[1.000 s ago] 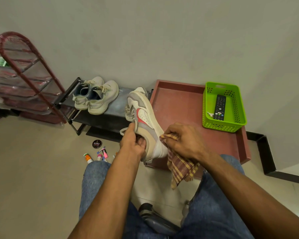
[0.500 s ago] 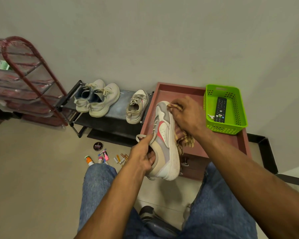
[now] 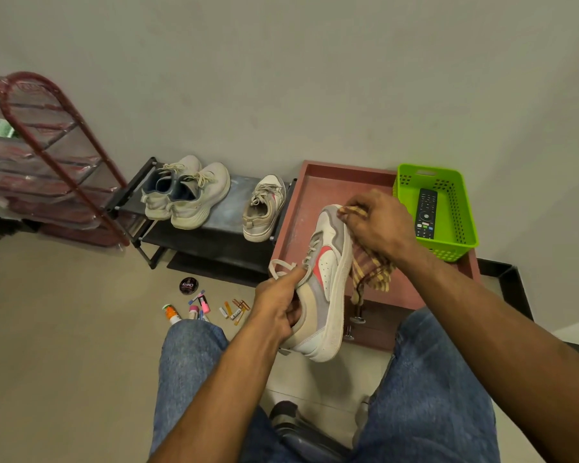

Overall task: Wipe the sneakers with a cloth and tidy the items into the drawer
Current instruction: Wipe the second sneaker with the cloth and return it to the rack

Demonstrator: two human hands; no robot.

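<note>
left hand (image 3: 281,309) grips sneaker (image 3: 325,285) heel, mid-frame | right hand (image 3: 378,225) pinches cloth (image 3: 371,272) at toe | tip: steady it; short firm strokes along the sole

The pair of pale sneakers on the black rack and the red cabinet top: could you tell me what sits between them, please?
In the head view, a single sneaker stands on the rack between the pair and the cabinet top.

Single head-worn wide-angle view, looking forward and down, close over the lap, wall beyond
</note>
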